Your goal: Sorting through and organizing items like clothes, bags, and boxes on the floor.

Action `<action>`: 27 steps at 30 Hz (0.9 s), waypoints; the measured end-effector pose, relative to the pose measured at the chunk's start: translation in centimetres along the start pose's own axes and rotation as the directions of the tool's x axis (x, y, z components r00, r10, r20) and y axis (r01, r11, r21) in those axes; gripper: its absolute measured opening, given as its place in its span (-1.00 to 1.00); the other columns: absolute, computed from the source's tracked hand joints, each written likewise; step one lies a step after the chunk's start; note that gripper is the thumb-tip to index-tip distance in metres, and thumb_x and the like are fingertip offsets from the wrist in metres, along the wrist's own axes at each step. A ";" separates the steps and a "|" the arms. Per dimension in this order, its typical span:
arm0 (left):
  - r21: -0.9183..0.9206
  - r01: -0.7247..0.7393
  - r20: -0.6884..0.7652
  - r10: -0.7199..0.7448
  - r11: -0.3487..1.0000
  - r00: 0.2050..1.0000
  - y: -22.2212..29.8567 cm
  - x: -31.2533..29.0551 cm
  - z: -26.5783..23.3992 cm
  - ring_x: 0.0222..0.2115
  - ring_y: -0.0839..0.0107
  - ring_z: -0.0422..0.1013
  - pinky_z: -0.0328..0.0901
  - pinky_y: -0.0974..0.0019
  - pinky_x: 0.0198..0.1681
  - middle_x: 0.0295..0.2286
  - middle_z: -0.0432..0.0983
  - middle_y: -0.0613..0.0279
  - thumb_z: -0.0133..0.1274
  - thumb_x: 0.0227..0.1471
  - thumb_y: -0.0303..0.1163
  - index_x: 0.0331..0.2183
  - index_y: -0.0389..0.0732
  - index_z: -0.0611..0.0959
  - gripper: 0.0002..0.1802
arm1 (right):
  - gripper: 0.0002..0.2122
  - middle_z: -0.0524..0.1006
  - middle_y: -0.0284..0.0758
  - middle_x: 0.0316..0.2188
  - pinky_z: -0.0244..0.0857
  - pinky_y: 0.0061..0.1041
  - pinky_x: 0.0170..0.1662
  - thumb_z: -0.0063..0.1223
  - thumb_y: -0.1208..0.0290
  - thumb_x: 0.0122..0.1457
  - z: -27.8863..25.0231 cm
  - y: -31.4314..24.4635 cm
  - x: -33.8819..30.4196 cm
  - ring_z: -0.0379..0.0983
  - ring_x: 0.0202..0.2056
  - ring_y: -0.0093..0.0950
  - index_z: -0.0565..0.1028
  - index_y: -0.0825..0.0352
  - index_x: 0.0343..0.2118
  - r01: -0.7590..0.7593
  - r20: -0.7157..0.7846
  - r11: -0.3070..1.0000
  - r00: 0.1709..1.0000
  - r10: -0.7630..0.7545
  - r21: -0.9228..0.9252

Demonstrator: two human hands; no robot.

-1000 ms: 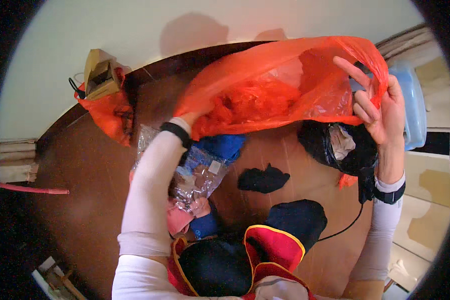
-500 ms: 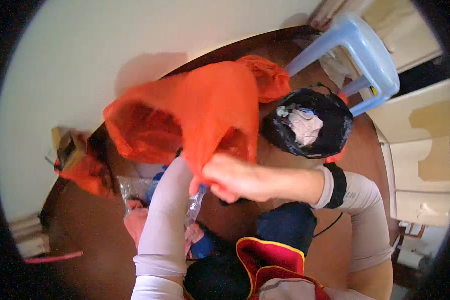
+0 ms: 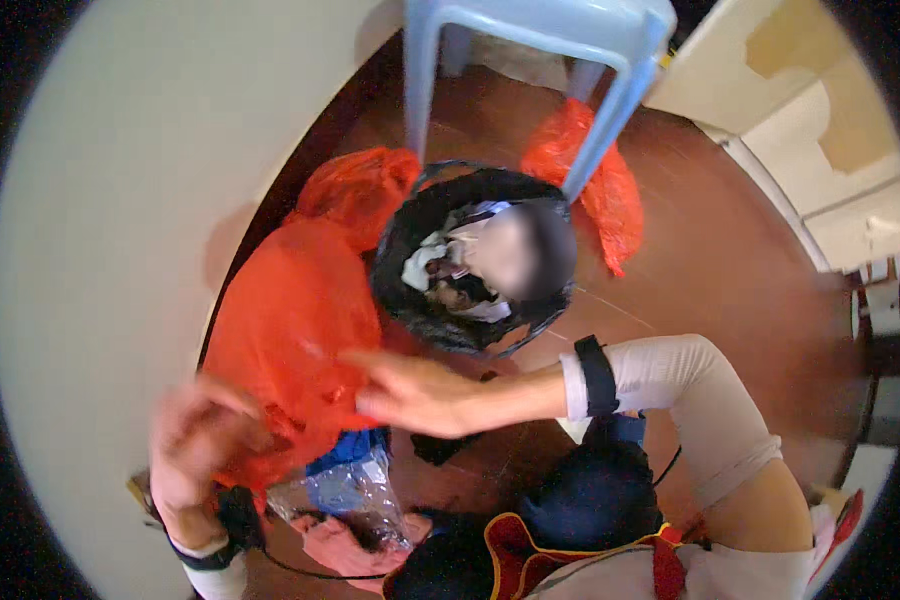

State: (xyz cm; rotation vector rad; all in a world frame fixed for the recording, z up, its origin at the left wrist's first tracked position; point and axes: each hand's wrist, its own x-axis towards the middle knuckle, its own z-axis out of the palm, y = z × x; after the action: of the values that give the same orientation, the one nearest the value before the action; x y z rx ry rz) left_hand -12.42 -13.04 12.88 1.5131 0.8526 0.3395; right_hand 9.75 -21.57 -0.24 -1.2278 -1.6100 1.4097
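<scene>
A large orange-red plastic bag (image 3: 295, 310) rests on the floor beside the wall. At its near left side, my left hand (image 3: 195, 440) is blurred, with fingers apart and curved toward the plastic. My right hand (image 3: 420, 395) lies over the bag's near right side, fingers stretched out; whether it presses on the plastic I cannot tell. Below the bag are a clear plastic packet (image 3: 355, 490) with something blue in it and a pink cloth (image 3: 345, 545). A round bin lined with a black bag (image 3: 400, 245) stands just beyond my right hand, holding crumpled cloth-like pieces.
A light blue plastic stool (image 3: 540, 25) stands behind the bin. Another orange-red bag (image 3: 355, 185) sits between wall and bin, and one more (image 3: 610, 215) lies by the stool's right leg. A dark cable (image 3: 320, 574) crosses near my left wrist.
The large orange-red bag has come down from my raised hands to the floor. My right hand has let go of its edge; my left hand has moved out to its left side. The view has shifted rightward.
</scene>
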 end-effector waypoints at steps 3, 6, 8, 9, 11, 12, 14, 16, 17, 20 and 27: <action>0.180 -0.072 -0.277 0.120 0.981 0.953 -1.2 13.0 1.3 -0.34 0.47 0.36 0.24 0.42 -0.27 -0.39 0.44 0.24 -0.11 -0.03 -0.47 -0.30 -0.28 0.46 -0.81 | -0.36 -0.03 0.08 0.07 0.09 -0.31 0.03 0.02 0.33 -0.08 -1.0 0.4 -3.9 0.10 0.02 -0.07 0.05 0.35 0.09 0.355 0.219 0.884 0.929 -0.297 -0.305; 0.208 0.078 -0.314 -0.009 0.975 0.949 -13.5 23.0 -3.8 -0.15 0.35 0.28 0.19 0.36 -0.09 -0.17 0.36 0.15 -0.09 -0.02 -0.47 -0.10 -0.28 0.36 -0.62 | -0.66 0.29 -0.06 -0.09 0.19 -0.35 -0.05 -0.01 0.38 -0.03 -7.0 -0.9 -6.7 0.27 -0.09 -0.22 0.36 0.35 -0.15 0.474 0.300 0.881 0.839 -0.453 0.005; 0.512 -0.006 -0.335 0.206 0.859 0.920 -20.2 24.9 -4.4 -0.19 0.29 0.30 0.19 0.32 -0.12 -0.18 0.36 0.13 -0.11 -0.04 -0.47 -0.08 -0.28 0.35 -0.60 | -0.82 0.46 -0.20 -0.32 0.27 -0.41 -0.17 -0.04 0.37 0.01 -12.7 1.1 -8.9 0.40 -0.25 -0.33 0.46 0.35 -0.36 0.116 0.370 0.985 0.916 -0.157 0.130; 0.602 0.040 -0.345 0.213 0.798 0.914 -21.8 25.9 -2.1 -0.20 0.27 0.30 0.19 0.31 -0.12 -0.19 0.36 0.12 -0.12 -0.04 -0.46 -0.10 -0.28 0.35 -0.61 | -0.83 0.49 -0.27 -0.45 0.30 -0.46 -0.27 -0.05 0.34 0.03 -15.4 3.0 -11.1 0.44 -0.38 -0.40 0.47 0.33 -0.40 0.094 0.171 0.996 0.981 -0.093 0.004; 0.711 0.161 -0.360 0.159 0.684 0.919 -23.6 26.1 1.7 -0.20 0.23 0.30 0.18 0.29 -0.12 -0.20 0.37 0.08 -0.12 -0.05 -0.44 -0.12 -0.28 0.37 -0.62 | -0.81 0.48 -0.26 -0.37 0.26 -0.46 -0.18 -0.07 0.32 0.03 -20.4 7.9 -13.9 0.40 -0.26 -0.41 0.46 0.30 -0.36 -0.305 -0.102 0.952 0.947 0.305 0.015; 0.744 0.197 -0.366 0.144 0.638 0.919 -23.7 25.6 3.0 -0.20 0.21 0.30 0.18 0.28 -0.12 -0.21 0.37 0.06 -0.12 -0.05 -0.43 -0.13 -0.28 0.37 -0.63 | -0.70 0.41 -0.21 -0.21 0.18 -0.40 -0.06 -0.08 0.25 0.03 -22.8 9.6 -14.3 0.31 -0.12 -0.35 0.40 0.29 -0.20 -0.468 -0.295 0.864 0.865 0.406 -0.184; 0.799 0.258 -0.384 0.130 0.544 0.914 -23.3 23.9 4.1 -0.20 0.18 0.30 0.18 0.26 -0.12 -0.23 0.37 0.02 -0.13 -0.06 -0.41 -0.15 -0.29 0.39 -0.64 | -0.34 0.03 -0.15 0.10 0.00 -0.28 0.09 -0.01 0.12 -0.05 -26.1 15.7 -14.2 0.06 0.04 -0.10 0.02 0.17 0.12 -0.659 -0.532 0.563 0.745 0.402 -0.498; 0.811 0.273 -0.377 0.104 0.518 0.920 -23.9 23.6 6.0 -0.21 0.14 0.30 0.17 0.24 -0.12 -0.24 0.37 -0.02 -0.14 -0.06 -0.38 -0.17 -0.29 0.40 -0.65 | -0.25 -0.10 -0.15 0.15 0.00 -0.22 0.09 0.03 0.11 -0.09 -28.3 20.7 -14.4 -0.01 0.08 -0.05 -0.08 0.14 0.16 -0.769 -0.743 0.577 0.552 0.380 -0.276; 0.811 0.304 -0.390 0.076 0.500 0.917 -24.5 22.8 6.0 -0.21 0.12 0.30 0.17 0.23 -0.13 -0.25 0.38 -0.04 -0.14 -0.06 -0.37 -0.18 -0.30 0.41 -0.65 | -0.26 -0.06 -0.11 0.14 0.03 -0.22 0.06 0.03 0.14 -0.08 -27.6 20.8 -13.1 0.02 0.07 -0.06 -0.07 0.15 0.15 -0.807 -0.743 0.500 0.536 0.401 -0.313; 0.772 0.379 -0.449 0.015 0.510 0.894 -25.6 21.6 3.8 -0.22 0.06 0.29 0.17 0.21 -0.13 -0.27 0.38 -0.10 -0.15 -0.07 -0.34 -0.21 -0.30 0.43 -0.65 | -0.34 0.09 -0.03 0.05 0.13 -0.23 -0.02 0.00 0.24 -0.07 -24.1 22.3 -10.7 0.14 -0.01 -0.07 -0.01 0.19 0.11 -0.813 -0.730 0.431 0.559 0.393 -0.391; 0.457 0.084 -0.610 0.243 0.885 0.755 -20.5 26.8 0.1 -0.27 -0.04 0.30 0.16 0.14 -0.16 -0.36 0.39 -0.19 -0.17 -0.09 -0.30 -0.33 -0.34 0.46 -0.68 | -0.72 0.47 -0.11 -0.44 0.33 -0.34 -0.31 -0.15 0.44 -0.01 -18.4 23.0 -17.9 0.46 -0.38 -0.29 0.31 0.34 -0.19 -0.694 -0.397 0.648 0.716 0.574 -0.314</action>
State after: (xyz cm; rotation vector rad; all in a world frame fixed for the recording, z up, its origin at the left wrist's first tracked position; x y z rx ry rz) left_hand -0.48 3.51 -13.96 1.9112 1.5107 0.8155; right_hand 37.72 -32.30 -17.22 -2.3465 -1.3918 1.1941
